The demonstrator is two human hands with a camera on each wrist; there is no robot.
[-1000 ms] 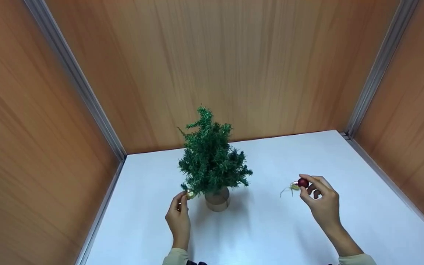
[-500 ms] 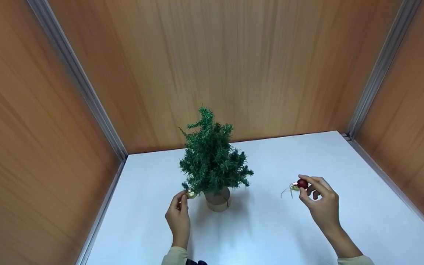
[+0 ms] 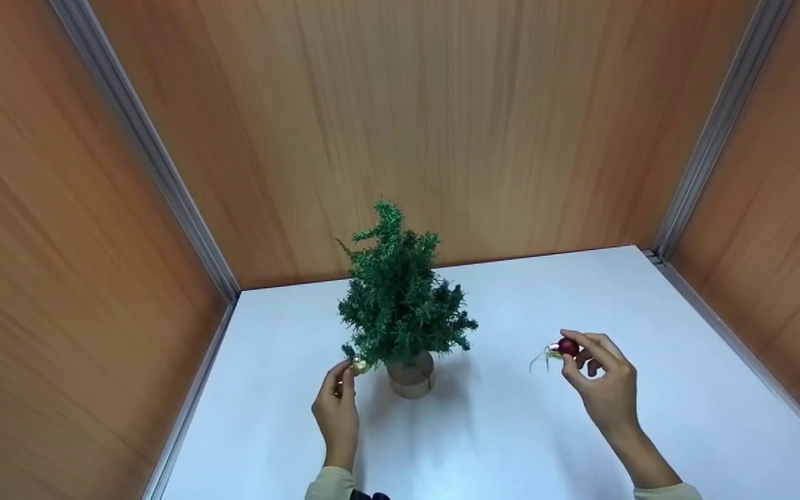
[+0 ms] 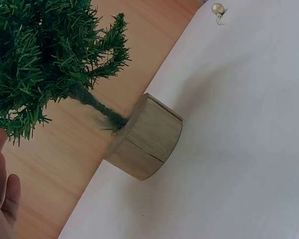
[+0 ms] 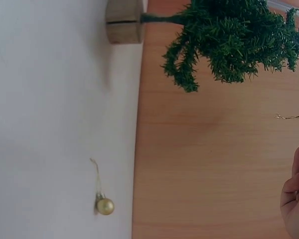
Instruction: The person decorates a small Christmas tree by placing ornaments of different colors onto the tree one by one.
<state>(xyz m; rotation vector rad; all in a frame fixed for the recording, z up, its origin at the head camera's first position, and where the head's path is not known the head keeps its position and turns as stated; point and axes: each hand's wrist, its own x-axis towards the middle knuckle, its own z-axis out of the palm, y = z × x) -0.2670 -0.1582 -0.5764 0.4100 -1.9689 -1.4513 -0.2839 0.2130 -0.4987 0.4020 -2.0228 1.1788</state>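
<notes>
A small green artificial Christmas tree [image 3: 400, 298] stands upright in a round wooden base [image 4: 148, 138]. At its lower left, my left hand [image 3: 336, 411] pinches a shiny gold bauble [image 3: 360, 366] by a branch tip; whether it hangs from the branch cannot be told. The left wrist view shows only part of that hand [image 4: 2, 186]. Off to the right of the tree, my right hand [image 3: 605, 382] pinches a dark red bauble [image 3: 567, 347] between thumb and index finger, above the table. Its gold cord [image 5: 293, 117] sticks out in the right wrist view.
Another gold bauble [image 5: 105, 206] with a cord lies on the white table [image 3: 497, 430], partly behind the red one in the head view. Wood-grain panels [image 3: 483, 125] enclose the table at the back and sides, with grey metal posts [image 3: 709, 139] in the corners.
My right hand has drifted slightly left with the red bauble. The left hand stays at the same branch, still pinching the gold bauble.
</notes>
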